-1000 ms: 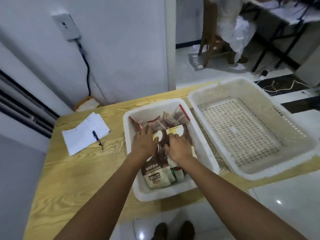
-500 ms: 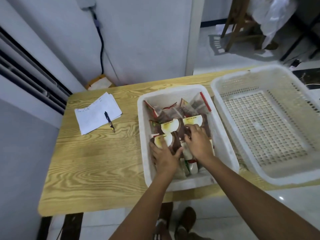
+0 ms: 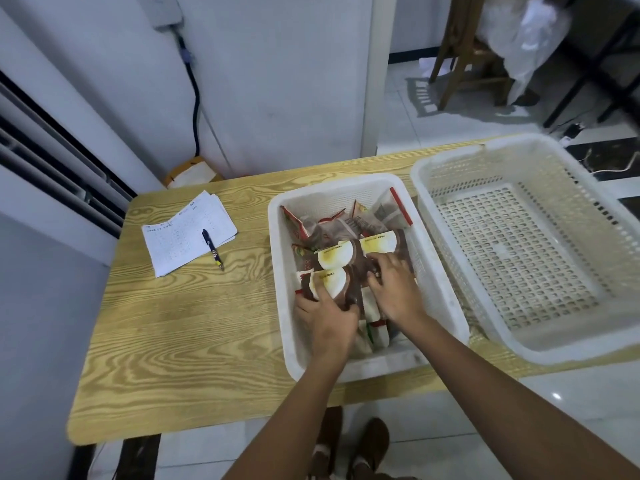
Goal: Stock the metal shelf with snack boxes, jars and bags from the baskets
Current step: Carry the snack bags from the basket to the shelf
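Left hand [image 3: 327, 315] fingers clamp the near bag [image 3: 329, 282] in the basket [image 3: 279, 258] on the table [image 3: 190, 323]. Right hand [image 3: 394, 289] fingers curl around the far bag [image 3: 379, 243].

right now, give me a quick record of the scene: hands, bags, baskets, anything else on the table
left hand: grips one of the snack bags at the near end of the small basket
right hand: fingers curled on the snack bags beside it
snack bags: brown with cream tops, piled in the small basket
small basket: white, on the wooden table
large basket: white, perforated, right of the small one
other: paper sheets with a pen lying on them, table's left side
metal shelf: not in view
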